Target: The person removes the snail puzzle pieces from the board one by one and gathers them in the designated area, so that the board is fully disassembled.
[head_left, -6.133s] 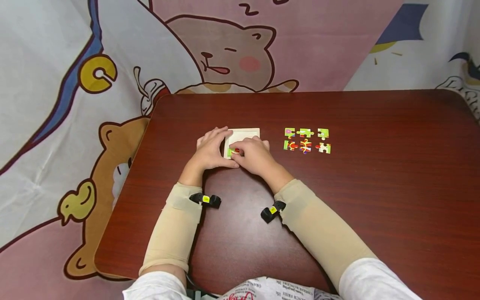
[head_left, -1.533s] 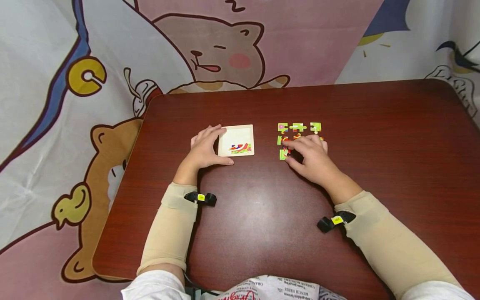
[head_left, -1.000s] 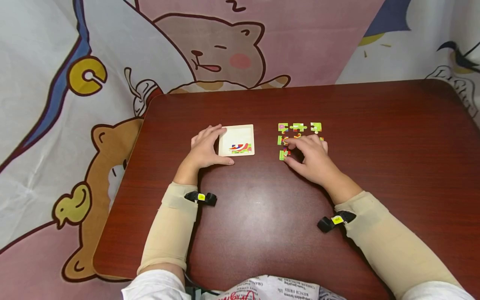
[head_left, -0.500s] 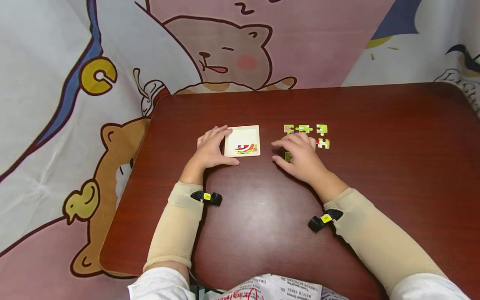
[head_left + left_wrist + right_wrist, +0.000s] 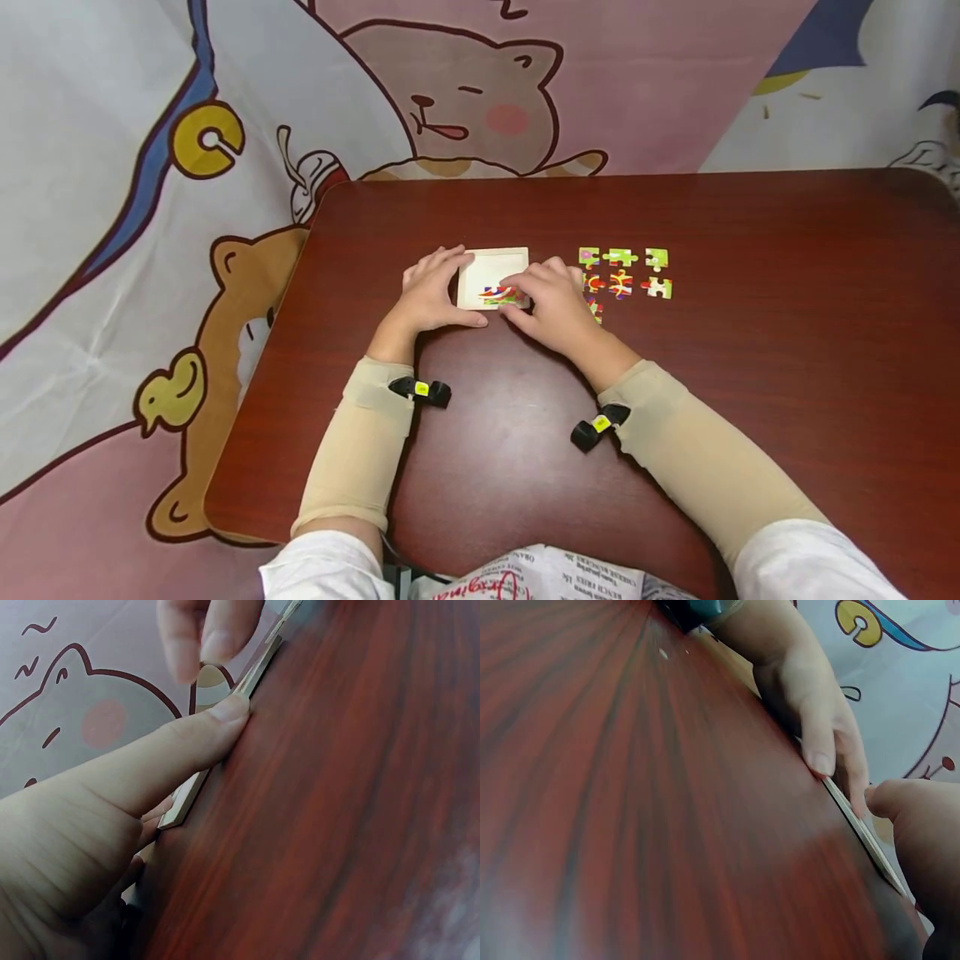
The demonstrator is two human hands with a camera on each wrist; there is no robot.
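Note:
A small square wooden puzzle tray [image 5: 491, 265] lies flat on the table, with colourful jigsaw pieces [image 5: 493, 295] along its front right part. My left hand [image 5: 433, 296] holds the tray at its left side, thumb along the front edge and fingers toward the back corner. In the left wrist view the thumb [image 5: 199, 735] presses against the wooden edge. My right hand [image 5: 555, 304] is over the tray's right side, fingertips right at the pieces, which it partly hides. Nothing shows between the right fingertips [image 5: 217, 645] in the left wrist view.
Loose jigsaw pieces [image 5: 620, 285] lie in rows to the right of the tray, one [image 5: 595, 310] partly hidden behind the right hand. The dark red table [image 5: 787, 333] ends at a cartoon-printed cloth [image 5: 637, 83].
After touching a piece in the loose group's front row, my right hand has moved left to the tray; that piece still lies there. It was at the tray 6.1 s ago too. My left hand stays.

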